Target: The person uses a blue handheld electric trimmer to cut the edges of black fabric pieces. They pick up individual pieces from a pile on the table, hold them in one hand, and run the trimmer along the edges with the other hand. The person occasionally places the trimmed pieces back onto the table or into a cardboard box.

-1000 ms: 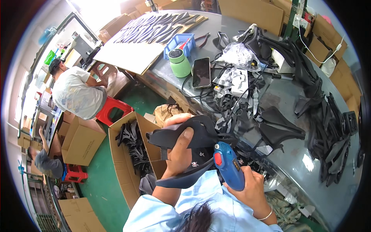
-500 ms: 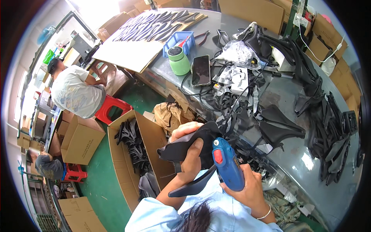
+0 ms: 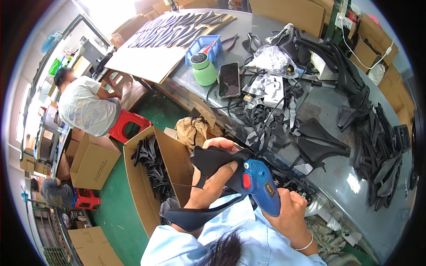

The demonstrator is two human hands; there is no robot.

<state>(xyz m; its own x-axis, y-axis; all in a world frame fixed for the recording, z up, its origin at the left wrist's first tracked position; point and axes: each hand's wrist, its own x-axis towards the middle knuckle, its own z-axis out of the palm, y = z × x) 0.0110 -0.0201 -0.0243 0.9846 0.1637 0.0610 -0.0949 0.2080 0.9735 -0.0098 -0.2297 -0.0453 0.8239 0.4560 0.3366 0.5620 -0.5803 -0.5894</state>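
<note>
My left hand (image 3: 211,189) is closed around a black bicycle saddle piece (image 3: 212,160), thumb on its near face and fingers over the far edge. A long black strip (image 3: 191,218) curves from near the tool's head down across my left forearm. My right hand (image 3: 288,212) grips a blue handheld power tool (image 3: 265,190) with a red button. The tool's rounded head is against the right side of the saddle piece; its working tip is hidden. To the right, black saddle-shaped pieces (image 3: 317,144) lie on the grey table (image 3: 328,181).
An open carton (image 3: 177,170) of black pieces stands left of my hands. The table bears a phone (image 3: 229,80), a green flask (image 3: 203,70), a blue bin (image 3: 215,46), scraps (image 3: 266,95) and heaped black parts (image 3: 377,164). Another person (image 3: 86,104) sits at far left.
The saddle piece has turned in my left hand, and its smooth black face now shows more. The loose strip has swung left and hangs longer. The tool has tilted slightly.
</note>
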